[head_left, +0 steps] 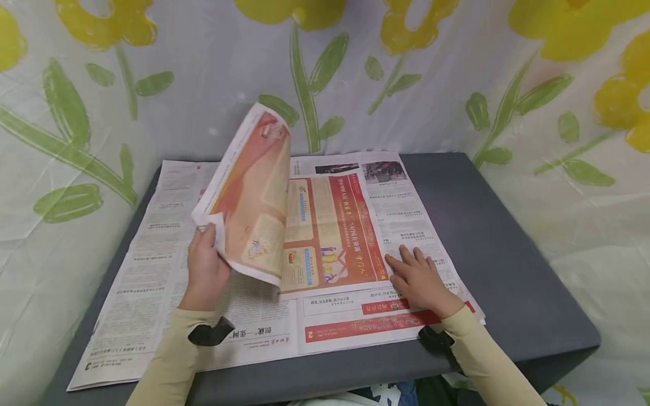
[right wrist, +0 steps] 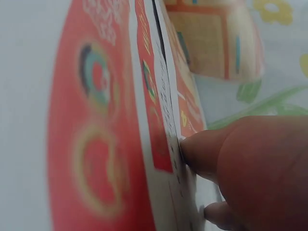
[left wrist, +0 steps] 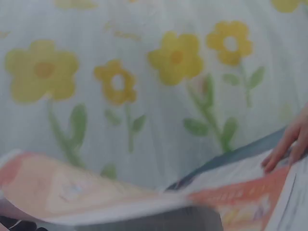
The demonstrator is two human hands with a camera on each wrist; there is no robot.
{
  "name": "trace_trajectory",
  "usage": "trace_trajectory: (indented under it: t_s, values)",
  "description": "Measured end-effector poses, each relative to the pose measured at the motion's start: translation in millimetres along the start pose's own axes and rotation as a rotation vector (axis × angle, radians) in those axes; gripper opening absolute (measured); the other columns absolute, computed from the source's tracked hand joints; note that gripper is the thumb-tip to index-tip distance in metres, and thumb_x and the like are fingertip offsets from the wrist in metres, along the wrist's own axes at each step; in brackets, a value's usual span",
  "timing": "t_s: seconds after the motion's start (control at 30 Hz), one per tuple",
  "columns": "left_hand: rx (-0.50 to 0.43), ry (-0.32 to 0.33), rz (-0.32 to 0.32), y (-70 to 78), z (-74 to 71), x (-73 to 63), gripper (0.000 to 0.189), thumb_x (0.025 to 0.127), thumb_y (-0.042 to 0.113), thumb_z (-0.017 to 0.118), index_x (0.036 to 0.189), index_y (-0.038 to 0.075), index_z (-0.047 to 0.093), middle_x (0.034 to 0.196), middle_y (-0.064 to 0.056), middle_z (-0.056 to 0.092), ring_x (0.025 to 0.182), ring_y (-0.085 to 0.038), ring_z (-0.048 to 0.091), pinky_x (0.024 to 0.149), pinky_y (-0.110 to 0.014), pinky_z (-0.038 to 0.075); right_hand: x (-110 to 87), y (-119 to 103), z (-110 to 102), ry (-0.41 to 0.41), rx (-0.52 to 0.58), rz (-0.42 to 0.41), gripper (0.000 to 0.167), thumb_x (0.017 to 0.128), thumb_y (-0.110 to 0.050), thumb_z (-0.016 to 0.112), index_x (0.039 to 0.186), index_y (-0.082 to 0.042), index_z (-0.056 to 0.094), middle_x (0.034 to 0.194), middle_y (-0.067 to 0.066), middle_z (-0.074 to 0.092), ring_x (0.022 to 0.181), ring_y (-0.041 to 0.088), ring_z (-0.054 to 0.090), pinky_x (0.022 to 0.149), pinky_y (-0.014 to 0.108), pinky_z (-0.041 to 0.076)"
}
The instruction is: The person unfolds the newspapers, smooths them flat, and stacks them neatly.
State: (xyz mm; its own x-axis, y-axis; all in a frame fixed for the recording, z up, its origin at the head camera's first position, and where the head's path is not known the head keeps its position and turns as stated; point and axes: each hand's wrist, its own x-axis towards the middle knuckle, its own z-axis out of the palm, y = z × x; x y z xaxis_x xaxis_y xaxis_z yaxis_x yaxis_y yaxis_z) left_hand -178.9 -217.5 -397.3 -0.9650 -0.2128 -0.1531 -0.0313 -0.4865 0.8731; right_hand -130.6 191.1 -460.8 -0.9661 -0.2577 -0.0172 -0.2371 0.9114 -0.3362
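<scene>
My left hand (head_left: pixel 207 269) pinches the lower left corner of a lifted newspaper page (head_left: pixel 254 208), printed in orange and red. The page stands up off the stack and curls, its fold at the middle. Right of the fold lies the other half of the red-and-orange newspaper sheet (head_left: pixel 325 231), flat over larger newspapers. My right hand (head_left: pixel 418 279) rests with fingers spread at that sheet's lower right corner. In the right wrist view, fingertips (right wrist: pixel 197 151) touch the paper close to its edge. The lifted page (left wrist: pixel 86 187) also shows, blurred, in the left wrist view.
Several larger newspaper sheets (head_left: pixel 147 270) lie spread under the small one, reaching near the front edge. They cover much of a dark grey table (head_left: pixel 508 270), whose bare surface shows at the right. A white curtain (head_left: pixel 203 101) with yellow flowers hangs behind and at both sides.
</scene>
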Motion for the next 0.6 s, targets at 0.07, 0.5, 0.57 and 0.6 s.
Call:
trace_trajectory:
  t_s: [0.07, 0.5, 0.57, 0.6]
  values:
    - [-0.027, 0.061, -0.023, 2.4, -19.3, -1.3, 0.049, 0.112, 0.032, 0.028, 0.161, 0.027, 0.026, 0.168, 0.005, 0.029, 0.156, -0.013, 0.029, 0.127, -0.032, 0.025, -0.5, 2, -3, 0.001, -0.012, 0.015, 0.052, 0.101, -0.025, 0.057, 0.149, -0.008, 0.053, 0.160, 0.032, 0.034, 0.146, 0.064, 0.023, 0.110, 0.082, 0.021]
    - [-0.224, 0.058, -0.125, 5.7, -108.3, -16.1, 0.052, 0.113, 0.030, 0.020, 0.163, 0.032, 0.009, 0.171, 0.015, 0.010, 0.159, -0.004, 0.009, 0.130, -0.028, 0.010, -3.3, 9, -10, -0.011, -0.022, 0.089, 0.054, 0.099, -0.021, 0.058, 0.150, -0.005, 0.051, 0.159, 0.036, 0.032, 0.144, 0.067, 0.024, 0.110, 0.082, 0.019]
    - [-0.263, 0.019, -0.167, 5.9, -117.7, -18.6, 0.053, 0.112, 0.033, 0.019, 0.163, 0.034, 0.005, 0.172, 0.015, 0.006, 0.159, -0.003, 0.005, 0.131, -0.029, 0.006, -2.9, 8, -9, -0.015, -0.011, 0.094, 0.054, 0.099, -0.021, 0.058, 0.150, -0.005, 0.050, 0.160, 0.036, 0.031, 0.144, 0.068, 0.022, 0.110, 0.082, 0.019]
    - [-0.278, 0.019, -0.190, 6.1, -122.1, -19.9, 0.053, 0.112, 0.034, 0.020, 0.163, 0.035, 0.005, 0.172, 0.015, 0.005, 0.159, -0.003, 0.005, 0.131, -0.030, 0.005, -2.8, 8, -9, -0.019, -0.006, 0.095, 0.054, 0.099, -0.021, 0.058, 0.150, -0.004, 0.050, 0.160, 0.036, 0.030, 0.144, 0.068, 0.021, 0.110, 0.083, 0.018]
